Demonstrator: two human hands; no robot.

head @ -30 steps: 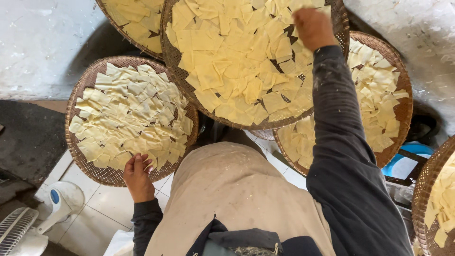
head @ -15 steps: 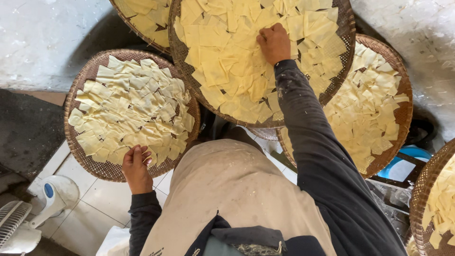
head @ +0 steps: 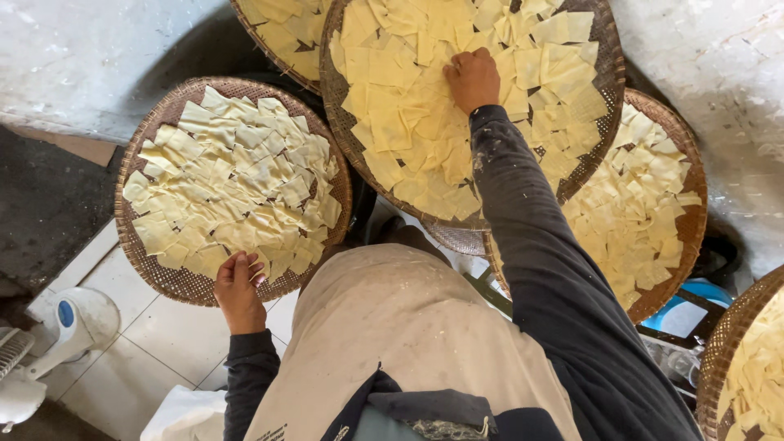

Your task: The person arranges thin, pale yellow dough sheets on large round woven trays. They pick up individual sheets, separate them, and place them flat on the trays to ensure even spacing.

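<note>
My left hand [head: 238, 290] grips the near rim of a round woven tray [head: 163, 278] at the left, covered with pale yellow dough squares [head: 233, 192]. My right hand [head: 471, 77] reaches forward and rests, fingers curled, on the dough squares [head: 400, 122] spread over the middle woven tray [head: 600, 49], which sits higher than the others. Whether the fingers pinch a piece I cannot tell. A beige apron [head: 408, 335] and my dark sleeves fill the lower middle.
A third tray of dough squares [head: 682, 237] lies under the middle one at right, another [head: 278, 20] at the top, and one more [head: 735, 359] at the right edge. A white fan [head: 57, 335] stands on the tiled floor at lower left. Blue container [head: 694, 306] at right.
My right hand has drawn back from the far right rim of the middle tray toward its centre. The left hand keeps its hold on the left tray's rim.
</note>
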